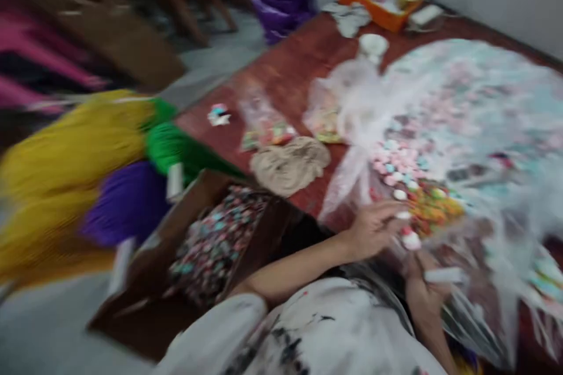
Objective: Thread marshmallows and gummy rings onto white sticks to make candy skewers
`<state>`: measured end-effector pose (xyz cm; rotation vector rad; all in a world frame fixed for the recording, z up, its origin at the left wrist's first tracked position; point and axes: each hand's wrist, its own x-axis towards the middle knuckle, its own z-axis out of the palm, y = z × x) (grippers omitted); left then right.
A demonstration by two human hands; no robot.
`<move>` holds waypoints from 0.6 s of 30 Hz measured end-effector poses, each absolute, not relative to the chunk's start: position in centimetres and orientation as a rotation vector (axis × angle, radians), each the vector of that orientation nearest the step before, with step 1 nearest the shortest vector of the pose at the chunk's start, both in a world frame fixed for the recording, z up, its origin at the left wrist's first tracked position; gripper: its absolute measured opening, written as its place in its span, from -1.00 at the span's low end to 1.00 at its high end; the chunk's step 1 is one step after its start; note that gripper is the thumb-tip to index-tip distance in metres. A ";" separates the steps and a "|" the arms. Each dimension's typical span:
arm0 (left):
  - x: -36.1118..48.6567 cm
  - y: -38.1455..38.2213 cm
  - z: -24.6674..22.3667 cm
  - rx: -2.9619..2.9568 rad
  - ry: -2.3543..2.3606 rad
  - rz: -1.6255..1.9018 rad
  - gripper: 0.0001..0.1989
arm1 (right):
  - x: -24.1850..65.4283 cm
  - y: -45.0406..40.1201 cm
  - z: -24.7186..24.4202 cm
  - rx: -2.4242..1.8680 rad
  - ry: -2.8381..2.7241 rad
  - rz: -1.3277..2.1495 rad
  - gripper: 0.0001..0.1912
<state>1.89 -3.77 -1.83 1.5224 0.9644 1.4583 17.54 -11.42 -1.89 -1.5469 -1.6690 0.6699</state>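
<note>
Motion blurs the view. My left hand reaches in over the lap with thumb and fingers pinched around a small white piece. Just below it, my right hand is closed around a white stick-like tube. A small red-and-white piece sits at that hand's fingertips. Beyond both hands lie orange and yellow small pieces and a pile of pink, white and blue pieces, on clear plastic sheeting.
A cardboard box of small multicoloured pieces stands left of me. Beige yarn lies on the red table. Yellow, green and purple bundles are further left. An orange tray is at the back.
</note>
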 end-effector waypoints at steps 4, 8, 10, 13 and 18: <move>1.3 -3.4 -2.1 1.434 0.940 1.429 -0.77 | 17.0 -11.0 -4.4 -1.564 -1.565 0.719 -0.73; 2.3 -3.8 -2.2 1.677 0.854 1.380 -0.69 | 17.5 -11.0 -4.3 -1.581 -1.443 0.752 -0.74; 3.2 -4.3 -2.2 1.777 0.856 1.310 -0.66 | 17.7 -11.1 -4.4 -1.570 -1.420 0.762 -0.75; 4.5 -4.6 -2.1 1.900 0.822 1.220 -0.65 | 18.2 -10.7 -4.7 -1.520 -1.450 0.781 -0.74; 4.1 -3.0 -1.2 1.978 0.788 1.108 -0.64 | 20.8 -9.9 -4.7 -1.578 -1.373 0.762 -0.73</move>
